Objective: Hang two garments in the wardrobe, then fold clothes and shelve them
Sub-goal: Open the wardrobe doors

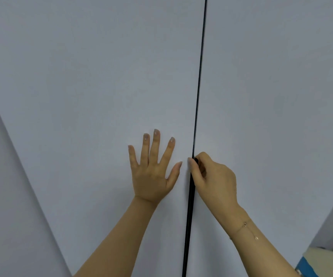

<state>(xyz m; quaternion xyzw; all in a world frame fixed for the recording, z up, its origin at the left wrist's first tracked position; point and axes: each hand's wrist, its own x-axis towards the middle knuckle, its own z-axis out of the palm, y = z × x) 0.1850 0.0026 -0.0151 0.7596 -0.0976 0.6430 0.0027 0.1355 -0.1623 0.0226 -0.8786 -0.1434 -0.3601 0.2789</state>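
Note:
Two white wardrobe doors fill the head view, the left door (101, 86) and the right door (271, 86), with a thin dark gap (198, 96) running down between them. My left hand (151, 172) lies flat on the left door, fingers spread, holding nothing. My right hand (211, 176) has its fingertips hooked into the gap on the edge of the right door, thumb on the outside. No garments are in view.
The wardrobe's left side panel (5, 196) slants along the left edge. At the lower right corner a pale rounded object with a blue part (321, 262) shows below the right door. A thin bracelet sits on my right wrist.

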